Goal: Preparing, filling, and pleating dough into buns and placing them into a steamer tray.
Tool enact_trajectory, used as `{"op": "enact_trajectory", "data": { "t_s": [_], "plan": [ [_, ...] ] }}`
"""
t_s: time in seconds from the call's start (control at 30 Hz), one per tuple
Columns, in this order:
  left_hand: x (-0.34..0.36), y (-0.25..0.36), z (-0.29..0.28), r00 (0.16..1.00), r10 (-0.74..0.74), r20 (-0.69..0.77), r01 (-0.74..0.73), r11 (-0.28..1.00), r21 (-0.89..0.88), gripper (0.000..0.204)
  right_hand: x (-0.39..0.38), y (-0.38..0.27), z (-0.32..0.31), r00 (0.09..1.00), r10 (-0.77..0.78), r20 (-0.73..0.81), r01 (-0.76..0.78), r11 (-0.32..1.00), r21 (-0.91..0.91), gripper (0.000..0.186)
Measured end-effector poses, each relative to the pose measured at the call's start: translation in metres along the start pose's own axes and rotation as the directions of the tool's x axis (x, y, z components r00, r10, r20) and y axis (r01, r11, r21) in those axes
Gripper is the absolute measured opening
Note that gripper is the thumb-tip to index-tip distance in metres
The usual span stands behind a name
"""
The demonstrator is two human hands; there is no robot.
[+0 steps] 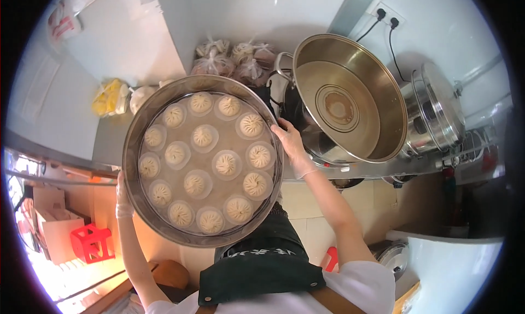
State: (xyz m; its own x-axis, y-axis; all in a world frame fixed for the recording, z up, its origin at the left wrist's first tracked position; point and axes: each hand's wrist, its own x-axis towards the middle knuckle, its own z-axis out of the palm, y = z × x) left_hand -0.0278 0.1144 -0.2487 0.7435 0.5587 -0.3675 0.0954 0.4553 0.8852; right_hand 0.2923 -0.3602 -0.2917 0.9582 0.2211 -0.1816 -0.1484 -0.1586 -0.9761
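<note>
A round metal steamer tray (143,199) is held up in mid-air in front of the body, level with the chest and just left of a large pot (350,98). Its rim is wide and shiny, its floor pale and flat. Seventeen white pleated buns (226,163) are set in it, each on its own small round liner, spaced apart in rings, twelve along the wall and five in the middle.

The pot is seen tilted toward the camera on the tabletop (112,139); its inside is bare steel with a darker stained ring at the bottom. A second steel pot with a lid (437,103) is stood to its right. Knotted plastic bags (229,60) are piled behind the tray, against the wall.

The left hand (123,199), in a thin clear glove, is placed on the tray's lower left rim, its grip closed on the edge with the forearm rising from below. The right hand (290,142) is laid on the right rim, fingers curled over the edge and pressed to it, wrist bent, forearm stretched up from the lower right.
</note>
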Motion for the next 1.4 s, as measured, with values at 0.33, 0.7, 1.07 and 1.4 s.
{"op": "enact_trajectory", "data": {
  "t_s": [0.33, 0.7, 1.07, 1.4],
  "plan": [
    [-0.008, -0.035, -0.071, 0.961, 0.231, -0.152, -0.229, 0.973, 0.03, 0.056, 0.005, 0.214, 0.009, 0.985, -0.173, -0.03, 0.148, 0.912, -0.383, 0.045],
    [-0.081, -0.037, -0.178, 0.932, 0.264, -0.249, -0.166, 0.92, 0.355, 0.057, 0.045, 0.132, 0.036, 0.996, -0.056, 0.067, 0.056, 0.998, 0.0, 0.033],
    [-0.13, -0.052, -0.136, 0.918, 0.343, -0.197, -0.134, 0.738, 0.662, 0.06, 0.06, 0.104, 0.069, 0.975, 0.119, 0.186, -0.138, 0.986, 0.093, 0.031],
    [-0.044, -0.123, -0.074, 0.918, 0.369, 0.147, -0.346, 0.56, 0.753, 0.062, 0.089, 0.096, 0.019, 0.982, 0.187, 0.018, -0.187, 0.963, 0.194, 0.03]
  ]
}}
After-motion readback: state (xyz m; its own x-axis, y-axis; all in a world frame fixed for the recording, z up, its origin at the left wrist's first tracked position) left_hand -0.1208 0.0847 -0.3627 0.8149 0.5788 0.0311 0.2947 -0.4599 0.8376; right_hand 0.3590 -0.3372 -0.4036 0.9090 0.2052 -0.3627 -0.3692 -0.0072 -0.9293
